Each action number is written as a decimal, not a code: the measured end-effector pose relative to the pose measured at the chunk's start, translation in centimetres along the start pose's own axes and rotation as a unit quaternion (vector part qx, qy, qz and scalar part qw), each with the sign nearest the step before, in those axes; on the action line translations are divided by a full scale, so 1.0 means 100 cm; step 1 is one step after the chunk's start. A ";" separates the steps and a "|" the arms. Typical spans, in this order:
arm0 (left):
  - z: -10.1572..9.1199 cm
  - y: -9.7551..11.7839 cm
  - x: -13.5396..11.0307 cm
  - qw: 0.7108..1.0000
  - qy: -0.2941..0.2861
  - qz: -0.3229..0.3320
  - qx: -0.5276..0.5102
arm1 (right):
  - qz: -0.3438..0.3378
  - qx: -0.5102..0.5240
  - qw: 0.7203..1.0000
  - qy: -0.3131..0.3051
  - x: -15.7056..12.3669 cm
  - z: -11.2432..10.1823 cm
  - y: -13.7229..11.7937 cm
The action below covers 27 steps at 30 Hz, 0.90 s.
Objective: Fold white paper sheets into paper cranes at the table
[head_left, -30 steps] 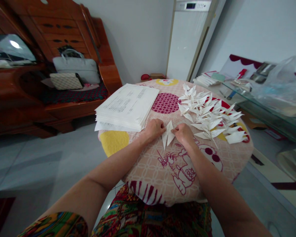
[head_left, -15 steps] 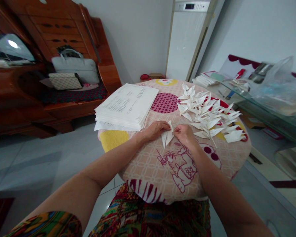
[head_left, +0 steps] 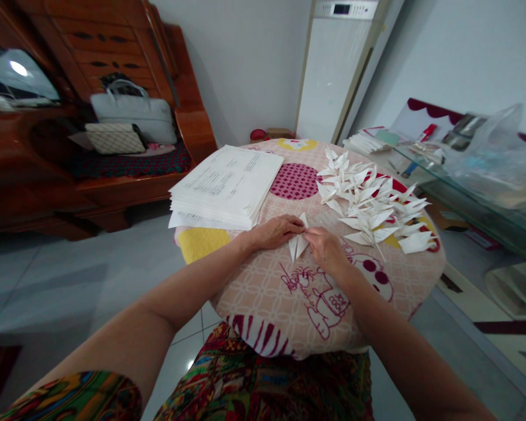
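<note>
A small folded white paper (head_left: 298, 246), pointed at top and split into two points at the bottom, lies on the round cloth-covered table (head_left: 254, 292). My left hand (head_left: 281, 231) presses on its left side with fingers closed over the edge. From the right, my right hand (head_left: 325, 246) pinches the paper's other edge, its fingertips close to those of the left. Beyond my right hand spreads a heap of folded paper cranes (head_left: 363, 193). To the left rests a thick stack of printed sheets (head_left: 228, 181).
A glass shelf (head_left: 473, 219) holding a clear plastic bag (head_left: 495, 161) and papers stands at the right. On the left is a wooden bench (head_left: 144, 187) with a pale handbag (head_left: 135, 116). A white upright appliance (head_left: 331, 70) stands behind the table.
My right hand has moved left, in over the folded paper, and its right flap now sits closer to the middle. My left hand has stayed nearly in place.
</note>
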<state>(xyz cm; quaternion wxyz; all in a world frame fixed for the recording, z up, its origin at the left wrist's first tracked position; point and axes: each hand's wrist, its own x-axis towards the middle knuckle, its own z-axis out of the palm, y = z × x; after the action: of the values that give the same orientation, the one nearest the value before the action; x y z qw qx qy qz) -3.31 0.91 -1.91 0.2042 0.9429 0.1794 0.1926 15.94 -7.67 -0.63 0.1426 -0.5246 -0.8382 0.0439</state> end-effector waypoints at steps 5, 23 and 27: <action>-0.001 -0.003 0.001 1.000 0.017 0.019 0.003 | -0.076 0.017 0.997 0.013 -0.011 0.011 0.013; 0.008 -0.002 0.012 0.992 0.066 -0.108 -0.020 | -0.134 0.106 0.976 0.136 -0.039 0.022 0.011; 0.009 -0.001 0.011 0.991 0.073 -0.106 -0.023 | -0.158 0.098 0.976 0.113 -0.038 0.020 0.008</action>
<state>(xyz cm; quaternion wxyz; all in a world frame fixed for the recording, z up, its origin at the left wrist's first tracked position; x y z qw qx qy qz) -1.96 1.17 -2.37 0.2310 0.8973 0.2880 0.2420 17.61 -10.59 -3.46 0.2924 -0.3708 -0.8804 0.0428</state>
